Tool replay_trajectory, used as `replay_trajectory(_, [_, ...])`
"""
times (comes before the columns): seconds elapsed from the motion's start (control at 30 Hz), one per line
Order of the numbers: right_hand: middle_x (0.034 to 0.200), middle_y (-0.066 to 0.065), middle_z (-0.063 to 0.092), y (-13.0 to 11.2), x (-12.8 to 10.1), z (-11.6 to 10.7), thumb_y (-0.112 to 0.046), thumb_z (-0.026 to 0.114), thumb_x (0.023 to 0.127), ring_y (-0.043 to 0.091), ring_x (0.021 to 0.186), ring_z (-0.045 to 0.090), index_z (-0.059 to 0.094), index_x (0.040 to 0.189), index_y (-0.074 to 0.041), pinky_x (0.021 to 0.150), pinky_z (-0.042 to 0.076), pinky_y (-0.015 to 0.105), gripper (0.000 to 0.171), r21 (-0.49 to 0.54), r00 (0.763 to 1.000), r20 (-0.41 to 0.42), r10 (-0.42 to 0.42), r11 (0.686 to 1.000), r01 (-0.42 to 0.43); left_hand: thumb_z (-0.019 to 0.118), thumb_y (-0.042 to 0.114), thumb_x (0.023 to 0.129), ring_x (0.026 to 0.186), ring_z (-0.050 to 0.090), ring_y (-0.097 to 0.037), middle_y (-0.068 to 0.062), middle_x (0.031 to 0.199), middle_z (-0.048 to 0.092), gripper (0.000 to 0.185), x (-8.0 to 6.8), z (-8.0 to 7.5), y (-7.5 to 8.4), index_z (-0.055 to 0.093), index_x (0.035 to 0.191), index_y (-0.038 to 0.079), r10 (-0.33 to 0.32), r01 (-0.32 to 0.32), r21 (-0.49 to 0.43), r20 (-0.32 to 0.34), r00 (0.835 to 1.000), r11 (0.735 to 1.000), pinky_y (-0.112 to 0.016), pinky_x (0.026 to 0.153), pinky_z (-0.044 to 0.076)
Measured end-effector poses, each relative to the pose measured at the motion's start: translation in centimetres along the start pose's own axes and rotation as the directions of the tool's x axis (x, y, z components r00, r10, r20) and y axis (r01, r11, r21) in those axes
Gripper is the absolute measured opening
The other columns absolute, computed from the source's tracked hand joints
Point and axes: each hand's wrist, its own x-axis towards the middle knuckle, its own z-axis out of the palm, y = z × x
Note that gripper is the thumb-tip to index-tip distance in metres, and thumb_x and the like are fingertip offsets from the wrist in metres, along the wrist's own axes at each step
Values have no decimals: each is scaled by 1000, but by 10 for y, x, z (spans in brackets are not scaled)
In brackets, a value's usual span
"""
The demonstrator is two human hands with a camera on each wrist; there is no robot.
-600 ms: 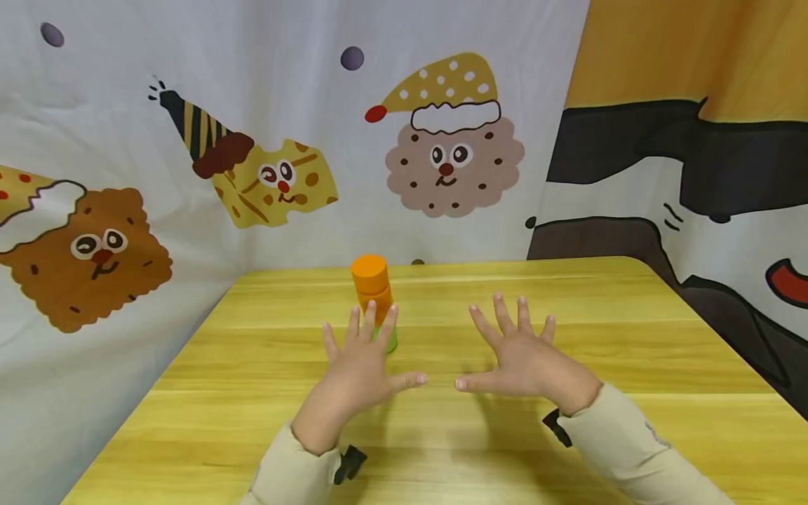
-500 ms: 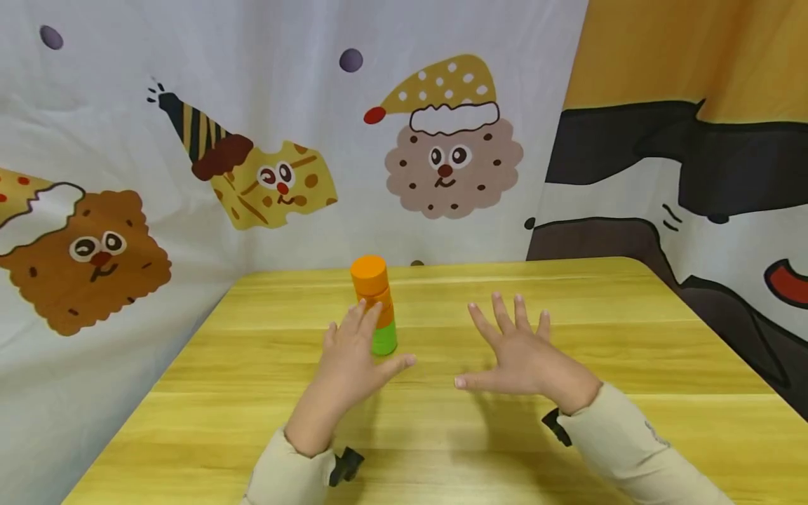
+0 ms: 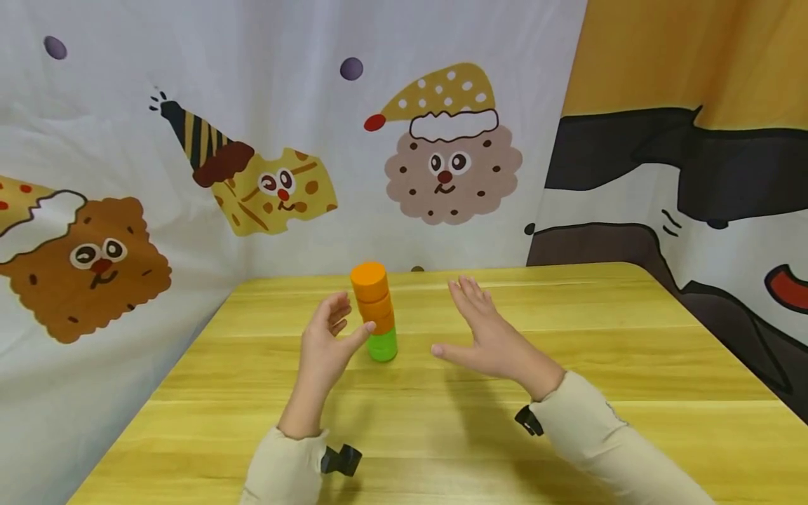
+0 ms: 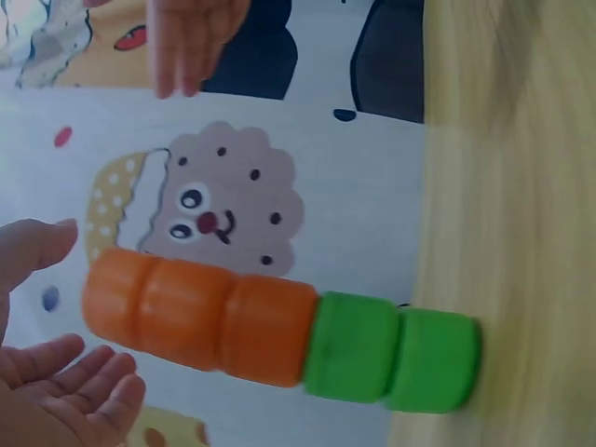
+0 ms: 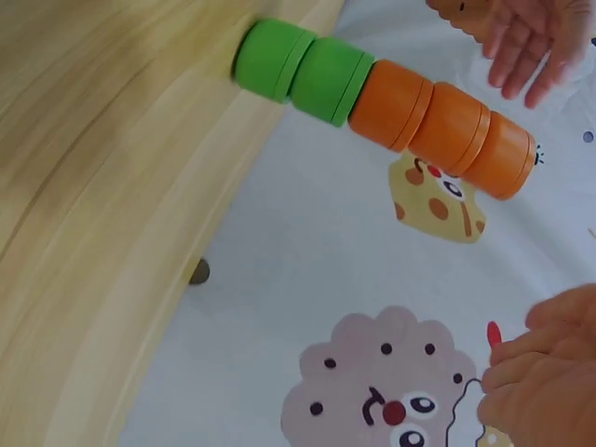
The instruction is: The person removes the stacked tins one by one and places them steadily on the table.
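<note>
A stack of cups or rounded blocks stands upright on the table, two green ones at the bottom and three orange ones above. My left hand is just left of the stack, palm facing it, fingers loosely bent, thumb overlapping it in the head view. In the left wrist view, that hand's fingers and thumb spread around the top orange piece without gripping. My right hand hovers to the right of the stack, fingers straight and together, thumb out, holding nothing.
The wooden table reaches back to a printed curtain with cartoon biscuits and cheese. Curtain also hangs along the left and right sides. Both wrists carry a small black device under beige sleeves.
My left hand has shifted left and turned from palm-down to palm facing the stack, fingers bending. My right hand has moved left toward it, its spread fingers drawing together. The stack stays put.
</note>
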Motion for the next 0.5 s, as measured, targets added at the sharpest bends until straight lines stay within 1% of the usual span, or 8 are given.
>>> replay_trajectory(0.13, [155, 4, -2, -5, 10, 3, -54, 60, 83, 22, 143, -3, 6, 150, -11, 115, 2, 46, 97, 76, 999, -45, -29, 997, 32, 73, 9, 79, 122, 47, -27, -14, 130, 49, 62, 5, 3, -12, 43, 133, 3, -23, 21, -122, -22, 999, 992, -39, 102, 39])
replay_trajectory(0.27, [155, 2, 2, -9, 19, 7, -47, 62, 84, 22, 143, 1, 8, 150, -12, 113, 7, 50, 92, 141, 995, -92, -32, 989, 45, 73, 5, 78, 122, 47, -29, -17, 130, 49, 63, 10, 6, -24, 43, 133, -1, -42, 34, -202, -36, 998, 979, -39, 103, 38])
replay_trajectory(0.37, [155, 3, 6, -10, 26, 10, -42, 62, 85, 24, 143, 5, 11, 149, -11, 112, 10, 52, 88, 189, 992, -121, -36, 980, 58, 72, 4, 79, 123, 46, -30, -17, 131, 49, 61, 12, 9, -32, 43, 132, -2, -62, 53, -239, -33, 997, 970, -39, 104, 38])
replay_trajectory(0.5, [155, 2, 10, -12, 33, 12, -42, 60, 87, 23, 142, 9, 15, 149, -11, 113, 13, 48, 83, 251, 991, -134, -23, 966, 56, 72, 5, 79, 124, 45, -29, -16, 131, 49, 59, 14, 12, -38, 45, 131, -1, -75, 64, -254, -34, 997, 965, -39, 104, 37])
